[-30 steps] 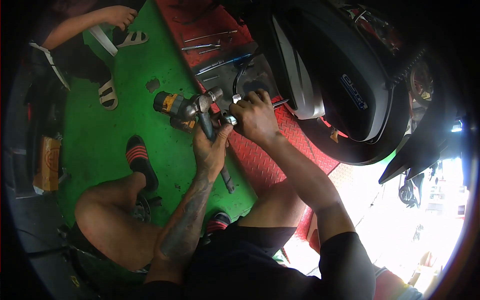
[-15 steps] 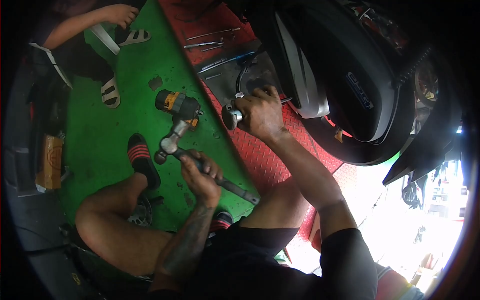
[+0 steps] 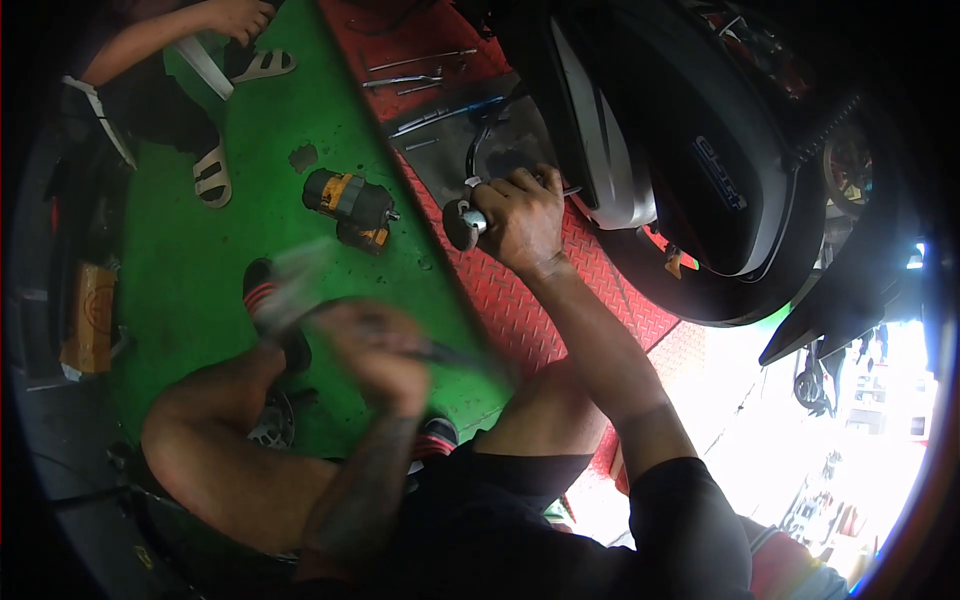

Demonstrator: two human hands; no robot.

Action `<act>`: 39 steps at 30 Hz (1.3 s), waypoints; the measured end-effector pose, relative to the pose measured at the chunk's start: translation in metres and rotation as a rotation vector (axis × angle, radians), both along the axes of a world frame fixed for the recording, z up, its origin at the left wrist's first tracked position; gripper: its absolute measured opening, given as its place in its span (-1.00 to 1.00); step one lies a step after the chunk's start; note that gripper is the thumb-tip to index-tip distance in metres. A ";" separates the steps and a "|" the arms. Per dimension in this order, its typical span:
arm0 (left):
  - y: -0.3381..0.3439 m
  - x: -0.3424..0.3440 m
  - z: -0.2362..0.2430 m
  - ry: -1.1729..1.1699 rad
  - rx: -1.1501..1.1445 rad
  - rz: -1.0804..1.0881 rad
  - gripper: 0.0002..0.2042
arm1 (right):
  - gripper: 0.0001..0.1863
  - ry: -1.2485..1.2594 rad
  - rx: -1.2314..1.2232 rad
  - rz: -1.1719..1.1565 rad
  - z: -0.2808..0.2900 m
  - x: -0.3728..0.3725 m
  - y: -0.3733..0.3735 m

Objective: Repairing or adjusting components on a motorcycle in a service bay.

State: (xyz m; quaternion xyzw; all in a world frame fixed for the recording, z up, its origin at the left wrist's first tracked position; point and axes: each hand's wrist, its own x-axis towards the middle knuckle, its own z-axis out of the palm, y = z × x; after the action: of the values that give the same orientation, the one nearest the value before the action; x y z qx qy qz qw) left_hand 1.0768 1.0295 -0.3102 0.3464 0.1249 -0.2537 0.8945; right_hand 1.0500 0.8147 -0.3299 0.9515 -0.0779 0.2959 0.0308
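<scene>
My left hand (image 3: 375, 345), smeared by motion, grips the handle of a ball-peen hammer (image 3: 290, 288). Its head is a pale blur over the green floor. Closed around a metal rod with a round, flat head (image 3: 462, 226), my right hand (image 3: 525, 218) is beside the dark scooter or motorcycle (image 3: 680, 140). The rod's thin far end shows past my knuckles and points at the grey lower side panel (image 3: 612, 185); whether it touches is hidden. Close to my right fingers stands a bent black metal lever (image 3: 474, 150).
A yellow-and-black cordless impact wrench (image 3: 345, 198) lies on the green floor (image 3: 200, 300). Several hand tools (image 3: 425, 80) are on the red platform (image 3: 395, 35). Another person's hand (image 3: 238, 18) and sandals are at the upper left. A cardboard box (image 3: 90, 320) stands far left.
The hammer has swung to the left, away from the rod's round head, and now blurs. My right hand keeps nearly the same place, still on the rod.
</scene>
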 end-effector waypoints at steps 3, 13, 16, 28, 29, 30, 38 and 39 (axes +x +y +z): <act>0.000 -0.027 -0.039 0.010 0.138 -0.505 -0.58 | -0.82 0.027 -0.038 0.016 0.003 -0.002 0.002; 0.011 -0.002 0.003 -0.019 0.063 -0.318 -0.54 | -0.82 0.059 -0.029 0.053 0.011 0.003 -0.003; 0.030 0.029 0.027 -0.075 -0.144 0.214 -0.53 | -0.81 0.131 0.005 0.062 0.012 0.001 -0.005; 0.000 -0.045 -0.064 -0.060 0.082 -0.320 -0.57 | -0.88 0.391 0.058 0.128 0.033 0.006 -0.004; 0.001 -0.041 -0.058 -0.035 0.160 -0.306 -0.57 | -0.87 0.494 0.046 0.084 0.036 0.007 -0.005; 0.002 -0.034 -0.047 0.007 0.154 -0.364 -0.58 | -0.87 0.495 0.044 0.083 0.038 0.007 -0.005; 0.043 0.043 0.047 -0.278 -0.108 0.398 -0.49 | -0.84 0.633 0.115 0.188 0.046 0.012 -0.010; 0.037 0.037 0.039 -0.233 -0.111 0.475 -0.53 | -0.84 0.633 0.114 0.186 0.046 0.012 -0.010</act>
State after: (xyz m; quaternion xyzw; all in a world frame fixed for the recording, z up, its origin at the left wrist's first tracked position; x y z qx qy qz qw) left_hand 1.1142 1.0668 -0.2712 0.2847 0.0847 -0.0013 0.9549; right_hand 1.0621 0.8050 -0.2837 0.9995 0.0062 -0.0176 -0.0268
